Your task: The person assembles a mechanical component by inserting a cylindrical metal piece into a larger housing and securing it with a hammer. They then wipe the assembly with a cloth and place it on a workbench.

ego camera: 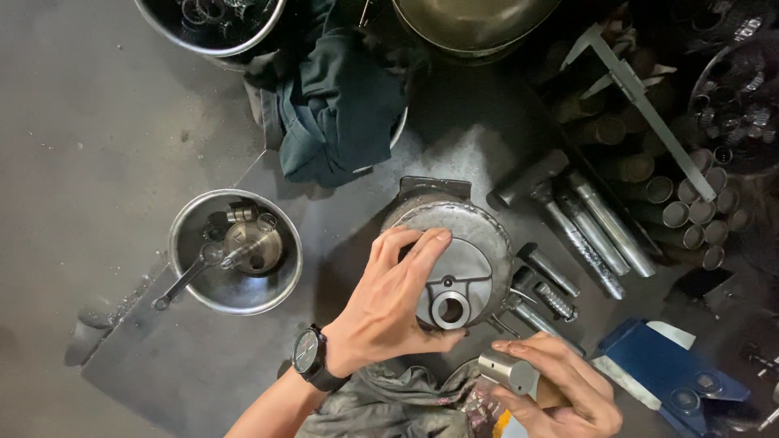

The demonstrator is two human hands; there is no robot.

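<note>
Grey cast metal fills the middle of the head view: a round engine housing (pixel 454 259) sits on the dark counter (pixel 97 122), and the left hand (pixel 389 304), watch on the wrist, spreads over its near side, fingers (pixel 422 243) clamped across the flat cover to steady it. Just below, the right hand (pixel 560 389) has its fingers wrapped tight around a hammer (pixel 511 373), steel head close to the housing's bored hole (pixel 450 308). It reads as a tapping step; the next blow calls for a square, light strike with the housing held firm. A steel bowl (pixel 235 251) of parts sits well apart on the left.
</note>
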